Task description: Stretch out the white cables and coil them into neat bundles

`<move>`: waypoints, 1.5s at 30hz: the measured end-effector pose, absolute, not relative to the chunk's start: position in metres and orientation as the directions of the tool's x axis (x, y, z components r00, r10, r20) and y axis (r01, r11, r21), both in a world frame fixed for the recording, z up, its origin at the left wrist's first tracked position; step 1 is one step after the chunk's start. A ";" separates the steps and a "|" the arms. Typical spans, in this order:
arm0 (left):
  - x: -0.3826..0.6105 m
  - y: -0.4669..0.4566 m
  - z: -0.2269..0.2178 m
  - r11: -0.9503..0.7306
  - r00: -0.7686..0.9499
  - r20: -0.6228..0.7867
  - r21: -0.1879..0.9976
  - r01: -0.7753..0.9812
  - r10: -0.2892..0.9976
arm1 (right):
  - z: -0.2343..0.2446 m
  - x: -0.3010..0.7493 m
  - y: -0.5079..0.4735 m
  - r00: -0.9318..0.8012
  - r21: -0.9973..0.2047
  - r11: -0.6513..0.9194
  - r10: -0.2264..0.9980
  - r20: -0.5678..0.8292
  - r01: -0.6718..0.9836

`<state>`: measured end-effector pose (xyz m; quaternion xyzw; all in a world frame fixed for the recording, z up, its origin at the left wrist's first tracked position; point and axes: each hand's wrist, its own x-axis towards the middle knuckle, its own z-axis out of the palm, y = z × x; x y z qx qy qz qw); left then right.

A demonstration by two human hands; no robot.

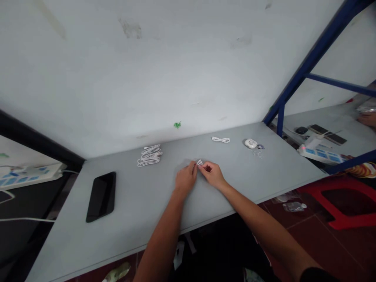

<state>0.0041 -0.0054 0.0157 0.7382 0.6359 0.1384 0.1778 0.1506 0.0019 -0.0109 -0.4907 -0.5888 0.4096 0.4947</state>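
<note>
Grey bench top (132, 207) is running along a scuffed white wall (147, 70). Left fingertips (194, 167) and right fingertips (202, 166) are closing on a small white cable end (200, 163), pinching it between them at mid-bench; the fingers are partly hiding it. Left hand (185, 179) and right hand (212, 175) are angling in toward each other, nearly touching. Stack of coiled white cables (149, 155) is sitting behind and left of the hands, single white cable coil (220, 140) behind and right. Further right, white earbud case (250, 143) is resting just beside a thin wire tangle (258, 154). Black smartphone (102, 196) is lying flat near the left end. Blue steel frame (319, 58) is rising at right, with a blue-and-white power strip (321, 154) on a second bench beyond. Another person's hand (367, 119) is showing at the far right edge. Red plastic stool (337, 199) is standing on the tiled floor.
</note>
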 end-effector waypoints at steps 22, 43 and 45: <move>0.010 -0.010 0.011 -0.160 0.201 -0.071 0.382 0.910 0.977 | -0.009 0.161 0.007 -0.092 -0.966 0.068 0.995 0.047 0.247; -0.018 -0.002 0.020 0.466 0.172 -0.512 0.849 0.249 0.841 | -0.013 0.167 0.008 -0.402 -0.783 0.540 0.820 0.407 0.309; -0.018 -0.002 0.022 0.487 0.158 -0.519 0.849 0.204 0.840 | -0.014 0.169 0.008 -0.465 -0.728 0.616 0.762 0.452 0.301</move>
